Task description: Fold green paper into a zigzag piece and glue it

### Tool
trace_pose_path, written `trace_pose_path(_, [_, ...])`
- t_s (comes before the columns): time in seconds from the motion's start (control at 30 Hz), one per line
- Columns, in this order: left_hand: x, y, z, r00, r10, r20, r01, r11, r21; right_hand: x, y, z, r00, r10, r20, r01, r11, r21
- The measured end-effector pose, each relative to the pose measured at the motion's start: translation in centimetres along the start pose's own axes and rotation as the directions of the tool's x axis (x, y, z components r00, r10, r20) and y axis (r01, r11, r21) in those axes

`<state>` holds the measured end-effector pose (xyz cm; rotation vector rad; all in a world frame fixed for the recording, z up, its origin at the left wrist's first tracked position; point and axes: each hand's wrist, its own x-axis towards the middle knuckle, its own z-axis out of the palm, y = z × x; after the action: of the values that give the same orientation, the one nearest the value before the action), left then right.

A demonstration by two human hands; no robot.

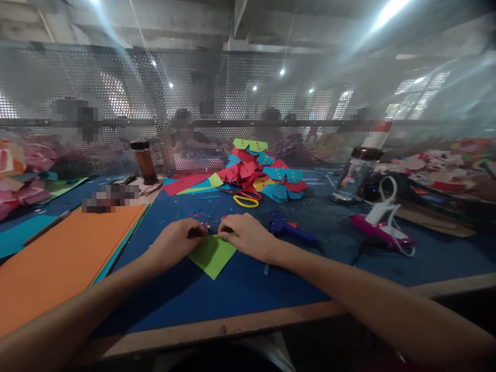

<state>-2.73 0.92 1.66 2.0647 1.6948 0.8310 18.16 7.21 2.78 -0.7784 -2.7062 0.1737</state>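
Note:
A green paper piece point(211, 256) lies on the blue table cover point(232, 294) in front of me, one corner pointing toward me. My left hand point(176, 243) rests on its left upper edge with fingers curled and pinched on the paper. My right hand point(246, 235) presses the top edge from the right, fingers bent down onto the fold. The two hands nearly meet at the paper's upper corner.
A stack of orange paper sheets point(65, 253) lies at left. Yellow-handled scissors point(246, 200) and a heap of folded coloured paper pieces point(261, 170) sit behind. A blue glue gun point(290, 230), a pink-and-white glue gun point(382, 227), a dark jar point(145, 163) and a clear bottle point(354, 175) stand around. A mesh screen point(232, 103) closes the back.

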Motion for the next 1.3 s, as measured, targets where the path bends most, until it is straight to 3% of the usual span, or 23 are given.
trace_pose_path(0.13, [-0.5, 0.6, -0.3, 0.986, 0.146, -0.082, -0.136, 0.984, 0.12, 0.0, 0.1, 0.2, 1.0, 0.026, 0.01, -0.025, 0.999, -0.042])
trace_pose_path(0.33, [-3.5, 2.8, -0.3, 0.97, 0.203, 0.13, -0.207, 0.978, 0.011, 0.0, 0.4, 0.6, 1.0, 0.021, 0.005, -0.021, 0.998, -0.061])
trace_pose_path(0.43, [-4.4, 3.2, 0.4, 0.957, 0.226, 0.183, -0.239, 0.97, 0.049, 0.0, 0.5, 0.7, 1.0, 0.015, -0.003, -0.016, 0.998, -0.057])
trace_pose_path(0.6, [-4.1, 2.9, 1.5, 0.956, 0.261, 0.134, -0.28, 0.948, 0.149, -0.1, 0.5, 0.6, 1.0, 0.009, -0.008, -0.009, 0.999, -0.053])
trace_pose_path(0.8, [-4.0, 2.3, 1.4, 0.933, 0.348, 0.092, -0.36, 0.916, 0.179, 0.0, 0.4, 0.5, 1.0, 0.008, -0.008, -0.008, 0.999, -0.046])
trace_pose_path(1.0, [-4.3, 2.2, 1.1, 0.946, 0.324, 0.017, -0.323, 0.936, 0.14, -0.1, 0.2, 0.1, 0.999, 0.024, 0.044, -0.023, 1.0, -0.014])
trace_pose_path(1.3, [-3.7, 2.4, 1.3, 0.985, 0.167, -0.051, -0.162, 0.983, 0.085, -0.2, 0.0, -0.1, 0.997, 0.005, 0.074, -0.007, 1.0, 0.027])
